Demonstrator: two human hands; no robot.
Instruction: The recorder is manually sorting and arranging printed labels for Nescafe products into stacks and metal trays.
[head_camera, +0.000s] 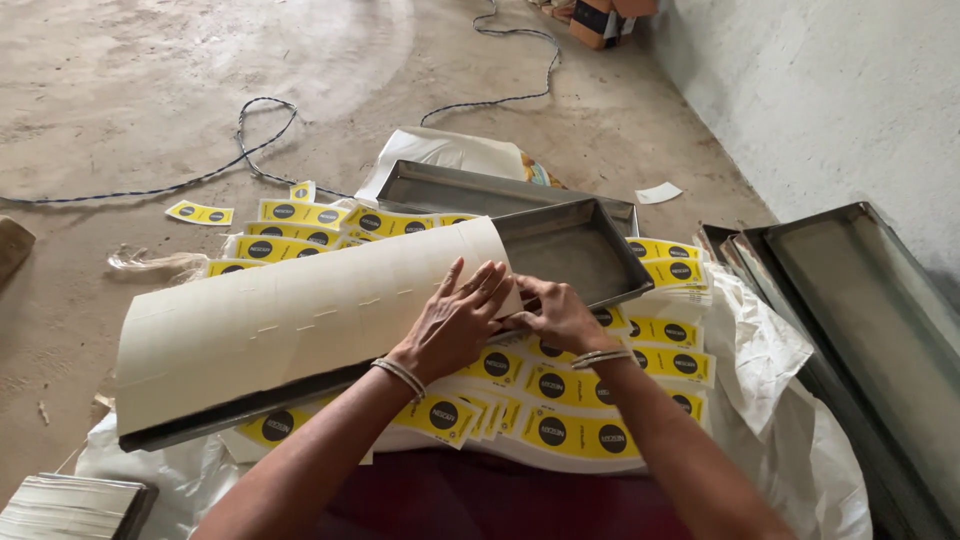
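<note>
Bare concrete floor surrounds the work. Left hand (452, 322) presses flat, fingers spread, holding the curling cream label sheet (300, 320) against the metal tray (575, 255); right hand (560, 315), at three o'clock, pinches the sheet's edge.

A bare, dusty concrete floor (150, 90) carries everything here — it runs back to a pale wall on the right. Across it trails a thin twisted cable (250, 130), looping from the left edge toward the far corner. A white woven sack sheet (770, 350) is spread on the floor in the foreground, and the yellow labels with black circles (575, 432) lie fanned out over it; one stray label (199, 212) sits alone on the concrete to the left, and a scrap of white paper (658, 192) lies near the wall. Long grey metal trays (860, 300) rest on the floor at the right — a small stack of pale sheets (70, 505) sits at the bottom left corner
</note>
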